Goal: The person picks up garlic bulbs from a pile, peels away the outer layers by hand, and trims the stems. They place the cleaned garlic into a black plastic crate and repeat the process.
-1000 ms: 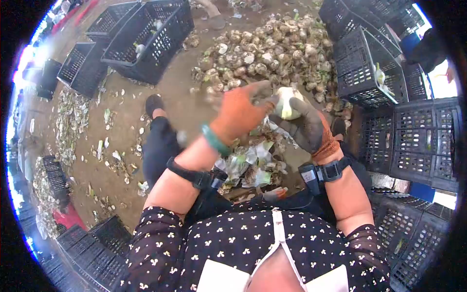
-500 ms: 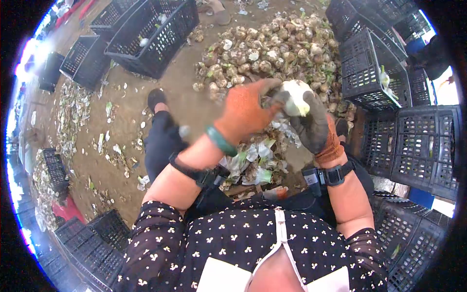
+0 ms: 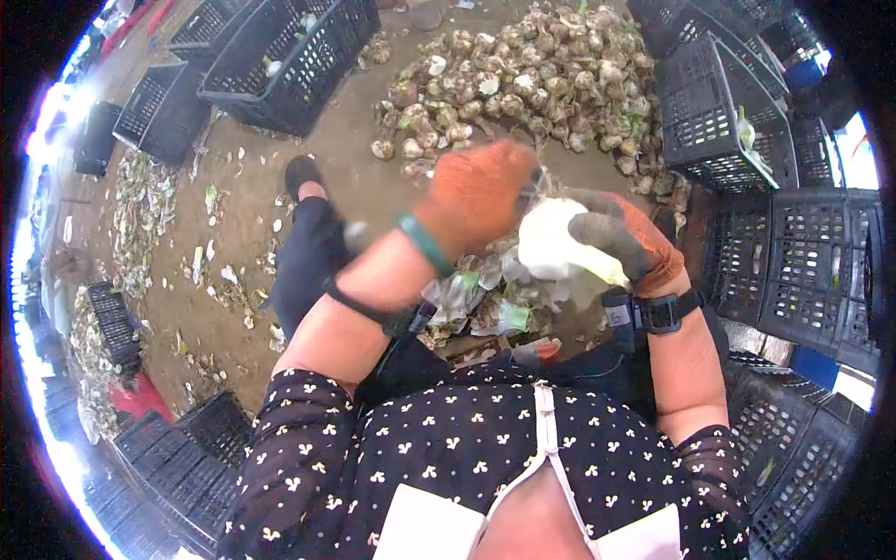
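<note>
A peeled white bulb with a pale green stem [image 3: 553, 241] is held in my right hand [image 3: 630, 241], whose dark-palmed orange glove wraps round its right side. The stem points down to the right. Against the bulb's upper left side is my left hand [image 3: 481, 194], in an orange glove and blurred by motion. Its fingers are closed; what they grip is too small and smeared to name. Thin root-like strands show between the two hands. Loose peeled skins [image 3: 490, 303] lie on the ground below the hands.
A large heap of unpeeled bulbs [image 3: 551, 79] lies ahead on the dirt floor. Black crates stand at the upper left [image 3: 294, 70], upper right [image 3: 714, 107] and right [image 3: 817, 271]. Scattered skins [image 3: 140, 224] cover ground at the left. My legs flank the skins.
The bulb has moved down and now shows more of its white side, its stem tilted down to the right. My right hand has shifted right and down; my left hand has moved right.
</note>
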`<state>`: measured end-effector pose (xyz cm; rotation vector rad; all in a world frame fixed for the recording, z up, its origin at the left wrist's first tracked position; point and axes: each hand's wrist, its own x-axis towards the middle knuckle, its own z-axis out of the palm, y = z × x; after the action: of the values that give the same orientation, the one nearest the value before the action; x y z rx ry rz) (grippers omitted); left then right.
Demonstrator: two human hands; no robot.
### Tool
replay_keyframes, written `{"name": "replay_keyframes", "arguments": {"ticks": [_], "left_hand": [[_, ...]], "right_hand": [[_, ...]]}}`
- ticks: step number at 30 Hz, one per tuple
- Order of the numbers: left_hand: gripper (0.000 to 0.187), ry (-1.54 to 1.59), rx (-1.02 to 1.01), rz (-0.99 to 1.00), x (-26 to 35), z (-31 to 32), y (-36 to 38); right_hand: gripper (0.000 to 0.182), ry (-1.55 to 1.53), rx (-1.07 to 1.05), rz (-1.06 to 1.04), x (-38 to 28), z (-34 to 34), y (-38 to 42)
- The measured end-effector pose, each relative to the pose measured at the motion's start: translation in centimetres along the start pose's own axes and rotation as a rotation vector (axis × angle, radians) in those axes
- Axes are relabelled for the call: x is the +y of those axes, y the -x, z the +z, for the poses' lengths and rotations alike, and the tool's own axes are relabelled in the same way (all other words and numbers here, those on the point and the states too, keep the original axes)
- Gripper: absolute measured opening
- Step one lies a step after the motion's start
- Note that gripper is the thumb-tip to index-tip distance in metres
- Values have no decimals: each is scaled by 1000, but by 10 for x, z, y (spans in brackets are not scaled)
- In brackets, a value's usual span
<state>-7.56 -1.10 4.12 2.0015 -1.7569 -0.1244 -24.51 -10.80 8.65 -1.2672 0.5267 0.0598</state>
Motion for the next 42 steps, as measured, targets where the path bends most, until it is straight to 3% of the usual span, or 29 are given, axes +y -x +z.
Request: {"name": "replay_keyframes", "arguments": {"ticks": [1,2,3,5,6,8,9,11,13,17,21,23,26,31,34,36,37,39,42], "left_hand": [[31,-51,-112,46,2,2,0],[33,-132,-239,-42,4,3,-2],[33,-133,-239,-36,0,6,-3],[36,300,9,-284,-15,14,-4],[38,619,4,-472,-19,12,-4],[37,633,27,-345,-22,5,0],[36,656,53,-239,-19,3,5],[35,641,-72,-269,-4,-12,9],[34,721,15,-189,5,-12,11],[33,310,84,-5,6,-7,12],[26,170,-11,-69,14,-15,11],[22,81,-61,-32,13,-17,12],[25,273,-9,-37,9,-9,15],[26,223,3,-39,11,-7,17],[26,98,-45,-32,7,-8,13],[24,70,17,42,1,-4,10],[24,67,17,38,-1,-2,12],[25,444,23,-222,-3,-5,9],[30,534,98,-142,8,-16,13]], "right_hand": [[42,17,-71,-6,4,-1,-1],[42,15,-68,-9,4,-1,0],[42,9,-60,-21,3,-1,1],[41,2,-44,-41,5,-2,1],[42,22,95,-99,11,-3,-3],[43,162,311,-125,11,-7,-3],[43,157,319,-134,14,-8,-3],[43,-8,374,-205,23,-8,-7],[43,-4,395,-209,26,-4,-8],[42,74,463,-213,24,5,-10],[40,104,434,-193,29,-3,-13],[38,148,367,-74,16,1,-5],[38,163,394,-176,22,-1,-6],[38,93,426,-161,25,0,-9],[34,306,193,-118,16,2,-3],[34,107,84,-95,15,10,1],[35,32,82,-115,22,8,-1],[35,45,258,-142,22,3,-4],[33,55,380,-225,23,0,-7]]}}
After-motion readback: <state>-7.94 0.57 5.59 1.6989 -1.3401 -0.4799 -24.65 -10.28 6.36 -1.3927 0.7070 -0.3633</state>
